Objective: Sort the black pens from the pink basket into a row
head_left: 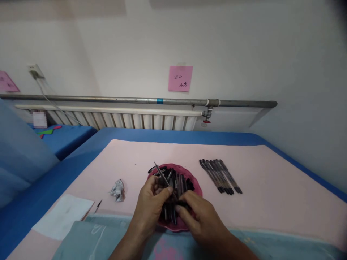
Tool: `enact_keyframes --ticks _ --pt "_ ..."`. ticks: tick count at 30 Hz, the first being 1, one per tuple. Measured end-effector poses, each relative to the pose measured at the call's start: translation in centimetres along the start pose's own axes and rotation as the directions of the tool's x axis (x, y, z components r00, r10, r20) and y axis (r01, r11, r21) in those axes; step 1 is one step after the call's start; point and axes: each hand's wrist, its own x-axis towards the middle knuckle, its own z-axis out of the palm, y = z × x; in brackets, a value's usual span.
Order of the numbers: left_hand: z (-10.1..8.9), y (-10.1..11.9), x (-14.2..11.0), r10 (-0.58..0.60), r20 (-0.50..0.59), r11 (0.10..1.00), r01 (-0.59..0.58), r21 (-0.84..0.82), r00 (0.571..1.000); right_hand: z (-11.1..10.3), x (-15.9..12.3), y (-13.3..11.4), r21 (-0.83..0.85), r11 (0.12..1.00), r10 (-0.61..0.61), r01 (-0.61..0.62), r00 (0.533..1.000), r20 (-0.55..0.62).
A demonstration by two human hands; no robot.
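My left hand (152, 202) is closed on a slim clear pen (162, 175), its uncapped tip slanting up and to the left. At the pen's lower end, the fingers of my right hand (199, 213) are pinched together; the small dark part between them is mostly hidden. Both hands are over a dark pink bowl (199, 187) with a wavy rim, which holds many black and clear pen parts (180, 182). To the right, several capped pens (219, 175) lie side by side in a slanted row.
A crumpled paper ball (117, 190), a white sheet (65, 216) and a short black pen piece (98, 206) lie at left on the pink mat (260, 180). Teal cloth (89, 234) covers the near edge. A radiator (151, 121) and pipe (116, 100) run along the wall.
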Motion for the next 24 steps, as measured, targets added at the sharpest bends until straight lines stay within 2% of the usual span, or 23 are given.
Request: enact_keyframes --ticks 5,11,13,15,17,20,22,24 --pt "0.2 -0.7 -0.2 -0.044 0.107 0.990 0.029 0.140 0.993 -0.6 0.2 -0.4 0.105 0.989 0.115 -0.107 0.990 -0.077" --pt "-0.4 0.1 -0.2 -0.144 0.235 0.982 0.109 0.158 0.961 -0.8 0.4 -0.3 0.230 0.942 0.253 -0.246 0.968 -0.002" --pt "-1.3 0.8 0.2 -0.121 0.216 0.980 0.083 0.178 0.969 -1.0 0.7 -0.1 0.346 0.883 0.333 -0.319 0.943 0.019" --pt "-2.5 1.5 0.6 -0.016 0.078 0.956 -0.007 0.292 0.997 -1.3 0.9 0.3 0.512 0.774 0.397 -0.373 0.915 0.066" --pt "-3.6 2.0 1.1 0.110 -0.009 0.864 -0.091 0.496 0.994 -1.5 1.1 0.8 0.664 0.641 0.423 -0.384 0.899 0.111" --pt "-4.4 2.1 1.6 0.192 -0.028 0.587 -0.092 0.804 0.981 -1.5 1.1 1.2 0.793 0.485 0.442 -0.368 0.886 0.142" --pt "-4.4 2.0 1.6 0.205 0.016 0.410 -0.100 0.907 0.979 -1.4 1.1 1.4 0.823 0.438 0.451 -0.361 0.881 0.147" --pt "-4.0 1.8 1.4 0.193 0.113 0.294 -0.167 0.941 0.975 -1.2 1.1 1.6 0.826 0.435 0.452 -0.359 0.880 0.145"
